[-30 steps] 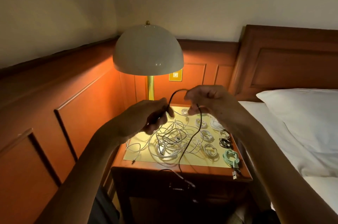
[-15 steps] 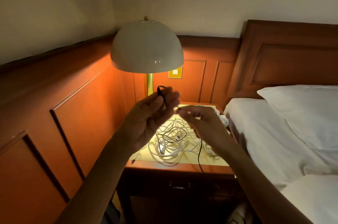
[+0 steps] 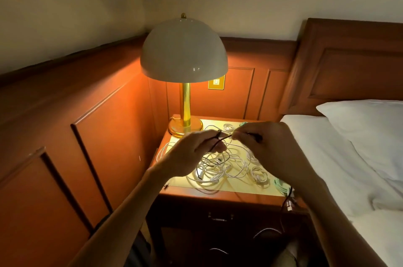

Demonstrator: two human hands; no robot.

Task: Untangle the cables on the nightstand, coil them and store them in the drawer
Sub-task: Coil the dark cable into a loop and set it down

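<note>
Partly hidden, black cable (image 3: 224, 137) pinched between left hand (image 3: 192, 154), right hand (image 3: 269, 148).

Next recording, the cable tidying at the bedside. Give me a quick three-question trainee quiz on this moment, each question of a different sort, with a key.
1. True or false: the drawer of the nightstand is pulled open.
2. Which hand grips the black cable? A: left hand only. B: right hand only. C: both.
3. Short answer: what lit thing stands at the nightstand's back left corner?

Key
1. False: the drawer is shut.
2. C: the cable runs between the fingers of both hands, above the tangle of white cables.
3. The lamp.
</note>
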